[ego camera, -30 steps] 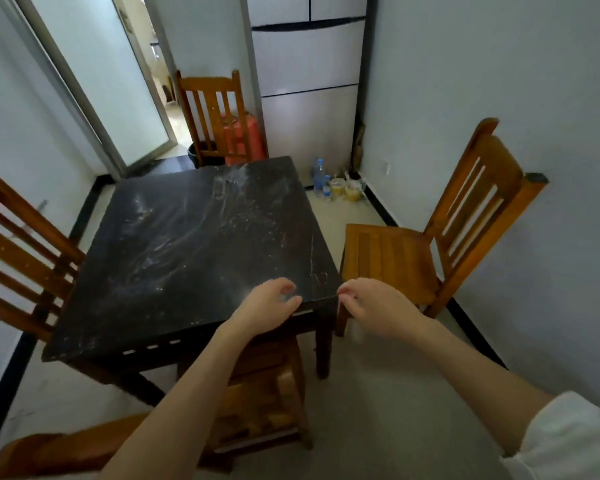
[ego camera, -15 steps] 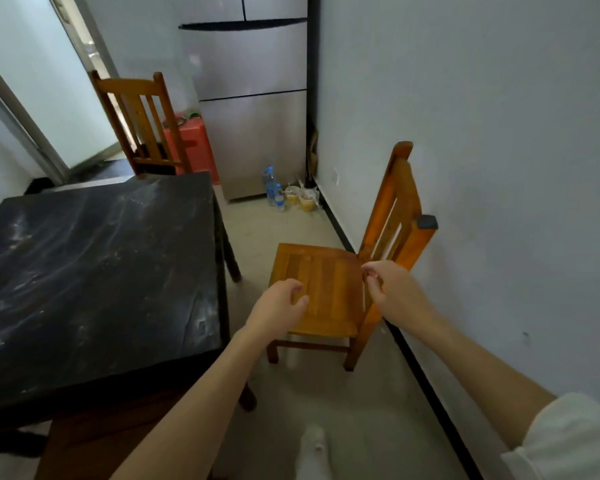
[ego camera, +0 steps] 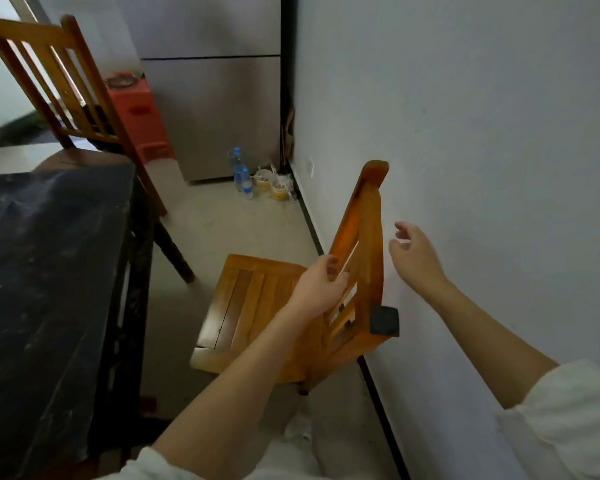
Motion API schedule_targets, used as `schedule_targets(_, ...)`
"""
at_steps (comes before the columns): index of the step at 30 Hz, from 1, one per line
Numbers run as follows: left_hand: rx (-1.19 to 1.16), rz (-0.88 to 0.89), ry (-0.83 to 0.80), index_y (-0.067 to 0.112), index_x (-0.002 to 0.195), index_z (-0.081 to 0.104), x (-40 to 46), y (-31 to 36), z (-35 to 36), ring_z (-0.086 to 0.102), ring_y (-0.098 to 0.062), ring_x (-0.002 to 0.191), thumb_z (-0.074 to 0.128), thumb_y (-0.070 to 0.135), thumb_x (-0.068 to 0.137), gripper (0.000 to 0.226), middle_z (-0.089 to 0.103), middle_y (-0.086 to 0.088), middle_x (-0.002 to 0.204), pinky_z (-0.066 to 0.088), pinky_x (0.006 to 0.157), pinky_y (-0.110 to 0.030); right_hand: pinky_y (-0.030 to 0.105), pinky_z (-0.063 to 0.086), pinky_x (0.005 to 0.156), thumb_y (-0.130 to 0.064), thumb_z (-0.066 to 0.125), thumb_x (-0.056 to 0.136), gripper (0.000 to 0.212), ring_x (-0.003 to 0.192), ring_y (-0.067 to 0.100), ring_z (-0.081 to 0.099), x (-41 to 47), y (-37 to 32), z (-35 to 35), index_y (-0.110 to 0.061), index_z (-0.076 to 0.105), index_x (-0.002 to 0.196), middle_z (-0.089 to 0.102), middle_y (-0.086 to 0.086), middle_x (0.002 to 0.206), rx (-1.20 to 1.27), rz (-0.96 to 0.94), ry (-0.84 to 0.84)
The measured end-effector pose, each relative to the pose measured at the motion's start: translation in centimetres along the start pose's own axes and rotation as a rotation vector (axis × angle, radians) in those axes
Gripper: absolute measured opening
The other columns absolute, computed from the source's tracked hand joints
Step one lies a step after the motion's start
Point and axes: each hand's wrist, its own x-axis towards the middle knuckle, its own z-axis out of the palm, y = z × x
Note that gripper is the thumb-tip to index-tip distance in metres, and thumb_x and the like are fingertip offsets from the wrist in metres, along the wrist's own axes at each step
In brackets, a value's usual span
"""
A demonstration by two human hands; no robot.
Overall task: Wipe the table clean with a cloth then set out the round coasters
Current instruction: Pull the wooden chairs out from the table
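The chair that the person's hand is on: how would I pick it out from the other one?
Find the bare grey wall on the right. The wooden chair stands against it, beside the black table, with the left hand on its backrest. The other chair, at the table's far end, goes untouched.

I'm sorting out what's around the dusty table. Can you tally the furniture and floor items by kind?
Wooden chairs: 2
Tables: 1
Red stools: 1
Water bottles: 2
Paper cups: 2
Total: 8
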Motion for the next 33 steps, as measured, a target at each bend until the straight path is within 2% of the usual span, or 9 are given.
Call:
schedule_targets(2, -0.053, -0.066, -0.016, 0.023, 0.144, 0.029, 2.2, 1.3, 1.9, 0.056, -0.017, 0.112, 0.048, 0.03, 0.096, 0.052, 0.046, -0.003, 0.141, 0.051, 0.081, -0.028, 0.041, 0.042, 0.099, -0.03, 0.04, 0.098, 0.042, 0.126, 0.027, 0.044, 2.3, 1.0, 0.3, -0.02, 0.033, 0.139, 0.039, 0.007, 0.144, 0.115, 0.155, -0.098)
schedule_targets(5, -0.142, -0.122, -0.031, 0.026, 0.146, 0.023, 5.2, 3.1, 3.7, 0.05, -0.026, 0.124, 0.044, 0.024, 0.098, 0.053, 0.039, -0.002, 0.147, 0.049, 0.096, -0.04, 0.045, 0.043, 0.1, -0.04, 0.039, 0.097, 0.049, 0.126, 0.03, 0.045, 5.6, 1.7, 0.7, -0.021, 0.029, 0.141, 0.038, 0.006, 0.145, 0.264, 0.271, -0.232)
schedule_targets(10, -0.302, -0.053, -0.081, 0.027, 0.147, 0.019, 7.1, 4.2, 3.9, 0.045, -0.023, 0.129, 0.056, 0.042, 0.09, 0.07, 0.038, 0.001, 0.146, 0.042, 0.101, -0.039, 0.035, 0.052, 0.083, -0.037, 0.043, 0.096, 0.035, 0.102, 0.022, 0.057, 10.4, 0.3, 2.0, -0.019, 0.039, 0.126, 0.053, 0.009, 0.123, 0.443, 0.239, -0.443)
schedule_targets(13, -0.094, -0.042, -0.112, 0.034, 0.147, 0.012, 7.3, 4.2, 4.9, 0.049, -0.019, 0.119, 0.07, 0.025, 0.081, 0.089, 0.043, 0.002, 0.134, 0.045, 0.098, -0.035, 0.038, 0.052, 0.081, -0.016, 0.052, 0.09, 0.03, 0.097, 0.031, 0.059, 12.4, -0.4, 3.6, -0.012, 0.043, 0.119, 0.055, 0.02, 0.107, 0.454, 0.236, -0.335)
schedule_targets(16, 0.071, -0.021, -0.108, 0.037, 0.147, 0.006, 7.7, 4.4, 4.7, 0.049, -0.019, 0.117, 0.071, 0.016, 0.075, 0.1, 0.043, 0.0, 0.131, 0.047, 0.095, -0.035, 0.044, 0.054, 0.083, -0.009, 0.052, 0.082, 0.037, 0.092, 0.031, 0.061, 13.4, -0.2, 4.8, -0.009, 0.046, 0.119, 0.056, 0.013, 0.094, 0.424, 0.255, -0.214)
schedule_targets(21, 0.072, -0.014, -0.04, 0.035, 0.146, 0.012, 8.3, 4.5, 1.9, 0.059, -0.021, 0.098, 0.069, 0.015, 0.078, 0.09, 0.055, -0.011, 0.114, 0.054, 0.082, -0.032, 0.046, 0.052, 0.086, -0.013, 0.054, 0.077, 0.056, 0.09, 0.027, 0.06, 14.6, -2.0, 7.1, -0.01, 0.039, 0.131, 0.057, 0.008, 0.095, 0.434, 0.212, -0.241)
schedule_targets(26, 0.085, -0.061, 0.004, 0.037, 0.145, 0.014, 8.5, 3.4, -1.8, 0.063, -0.02, 0.084, 0.067, 0.016, 0.079, 0.087, 0.059, -0.011, 0.1, 0.058, 0.077, -0.038, 0.039, 0.049, 0.077, -0.011, 0.054, 0.074, 0.057, 0.072, 0.016, 0.052, 14.8, -4.8, 10.0, -0.01, 0.039, 0.129, 0.047, -0.006, 0.077, 0.513, 0.183, -0.271)
schedule_targets(29, 0.1, -0.097, 0.035, 0.036, 0.147, 0.011, 8.3, 2.7, -4.3, 0.062, -0.016, 0.087, 0.066, 0.015, 0.08, 0.088, 0.058, -0.006, 0.106, 0.056, 0.08, -0.035, 0.042, 0.047, 0.087, -0.012, 0.054, 0.078, 0.065, 0.087, 0.021, 0.053, 14.7, -6.7, 12.1, -0.012, 0.029, 0.138, 0.048, -0.005, 0.09, 0.505, 0.184, -0.331)
schedule_targets(33, 0.1, -0.139, 0.05, 0.035, 0.147, 0.013, 8.2, 1.4, -8.1, 0.058, -0.01, 0.085, 0.063, 0.015, 0.082, 0.085, 0.053, 0.0, 0.11, 0.055, 0.081, -0.033, 0.048, 0.043, 0.1, -0.019, 0.055, 0.084, 0.081, 0.116, 0.031, 0.05, 14.7, -9.3, 14.7, -0.021, 0.004, 0.146, 0.043, 0.011, 0.134, 0.443, 0.133, -0.49)
